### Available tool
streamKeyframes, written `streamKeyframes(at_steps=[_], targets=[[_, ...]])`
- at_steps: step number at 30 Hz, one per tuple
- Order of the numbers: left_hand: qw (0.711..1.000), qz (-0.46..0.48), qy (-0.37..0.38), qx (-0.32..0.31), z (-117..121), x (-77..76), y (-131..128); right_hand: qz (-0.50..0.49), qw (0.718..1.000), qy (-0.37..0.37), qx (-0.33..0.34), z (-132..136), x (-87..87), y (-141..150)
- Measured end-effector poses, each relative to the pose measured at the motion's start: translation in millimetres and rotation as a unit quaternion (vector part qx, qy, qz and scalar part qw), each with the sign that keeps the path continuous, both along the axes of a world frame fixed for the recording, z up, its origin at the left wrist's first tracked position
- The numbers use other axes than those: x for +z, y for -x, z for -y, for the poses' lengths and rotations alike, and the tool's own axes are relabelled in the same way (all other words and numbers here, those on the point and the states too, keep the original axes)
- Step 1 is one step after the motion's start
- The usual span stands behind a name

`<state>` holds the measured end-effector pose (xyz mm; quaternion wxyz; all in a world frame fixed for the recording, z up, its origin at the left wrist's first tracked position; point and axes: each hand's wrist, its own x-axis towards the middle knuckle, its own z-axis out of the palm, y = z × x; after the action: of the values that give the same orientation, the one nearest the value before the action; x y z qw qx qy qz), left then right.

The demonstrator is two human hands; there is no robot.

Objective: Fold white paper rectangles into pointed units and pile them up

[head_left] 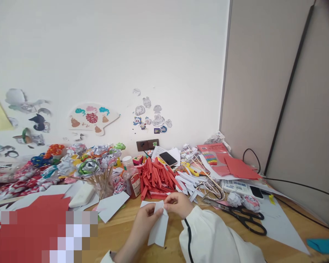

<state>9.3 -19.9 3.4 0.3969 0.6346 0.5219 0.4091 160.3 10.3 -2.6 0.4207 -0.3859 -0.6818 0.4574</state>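
Note:
A folded strip of white paper (158,232) is held over the wooden table, its notched lower end pointing toward me. My left hand (146,218) grips the strip's upper part from the left, thumb lying on top. From the right, my right hand (180,205) pinches the paper's upper edge between thumb and fingers, close to the left thumb. A heap of folded red paper strips (157,177) lies just beyond both hands. White folded paper strips (189,182) are piled beside it, beyond my right hand.
Black-handled scissors (244,217) lie right of my right sleeve. A jar (132,179), a cup of sticks (102,184) and crumpled paper flowers (89,166) stand left of the red heap. A phone (168,158) rests behind it. Red sheets (41,223) cover the left front.

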Motion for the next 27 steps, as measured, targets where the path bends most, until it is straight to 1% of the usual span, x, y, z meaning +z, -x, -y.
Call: streamKeyframes(at_steps=[5,11,14,17,21,23,25,27], targets=[[1.0,0.003,0.004,-0.015,-2,-4.9,0,0.003,1.0,0.003,0.027,-1,-1.9,-1],[0.997,-0.025,-0.04,0.055,1,-0.6,-2,0.043,0.998,-0.041,-0.002,0,-8.2,5],[0.999,-0.009,-0.032,0.043,1,1.9,-1,0.041,0.998,-0.047,-0.016,0,-11.3,7],[0.999,-0.003,-0.021,0.028,0,0.3,1,0.046,0.997,-0.064,-0.028,1,-13.6,9],[0.999,-0.013,-0.028,0.038,-3,-4.9,1,0.069,0.99,-0.12,-0.041,1,-15.0,10],[0.998,-0.018,-0.034,0.046,-3,-6.6,1,0.076,0.987,-0.136,-0.043,1,-14.8,10],[0.998,-0.021,-0.037,0.051,-3,-7.1,1,0.077,0.987,-0.138,-0.04,1,-14.2,10],[0.998,-0.021,-0.033,0.054,-3,-6.6,1,0.072,0.989,-0.125,-0.034,2,-13.6,9]])
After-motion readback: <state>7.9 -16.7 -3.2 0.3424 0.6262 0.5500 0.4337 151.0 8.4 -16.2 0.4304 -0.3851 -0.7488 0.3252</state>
